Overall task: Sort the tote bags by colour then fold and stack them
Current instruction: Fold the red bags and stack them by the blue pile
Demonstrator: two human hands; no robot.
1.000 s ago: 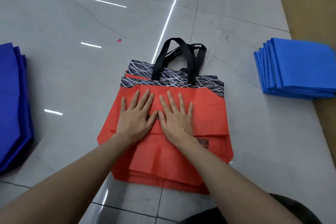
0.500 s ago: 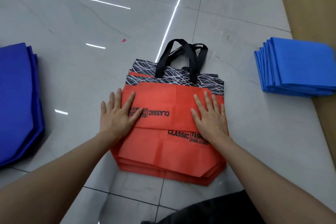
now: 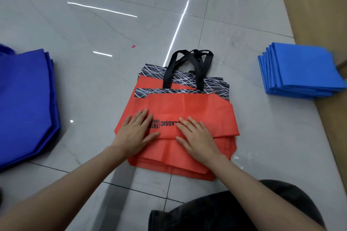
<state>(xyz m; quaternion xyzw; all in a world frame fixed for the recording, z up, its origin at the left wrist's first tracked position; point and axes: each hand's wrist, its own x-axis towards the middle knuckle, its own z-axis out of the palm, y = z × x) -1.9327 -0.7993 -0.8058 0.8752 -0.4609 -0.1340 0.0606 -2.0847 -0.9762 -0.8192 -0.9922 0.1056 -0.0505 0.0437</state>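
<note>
Red non-woven tote bags (image 3: 187,107) stacked centre-front on grey tile floor (image 3: 93,80). L hand (image 3: 136,133) + R hand (image 3: 197,137) flat, fingers straight, pressing the folded-up flap, gripping nothing. Risk: springy fabric reopens once pressure lifts; lower bags skew. Top bag creased, "CLASSIC" print; black webbing handles (image 3: 191,65) beyond. Dark blue bag pile (image 3: 24,99) L, light blue folded stack (image 3: 300,73) R.

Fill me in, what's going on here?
A person is folding tote bags on a tiled floor. The left hand and right hand press flat on the top red bag, whose bottom is folded up. It lies on a red stack, black handles pointing away. A dark blue pile lies at the left, and a folded light blue stack at the right.
</note>
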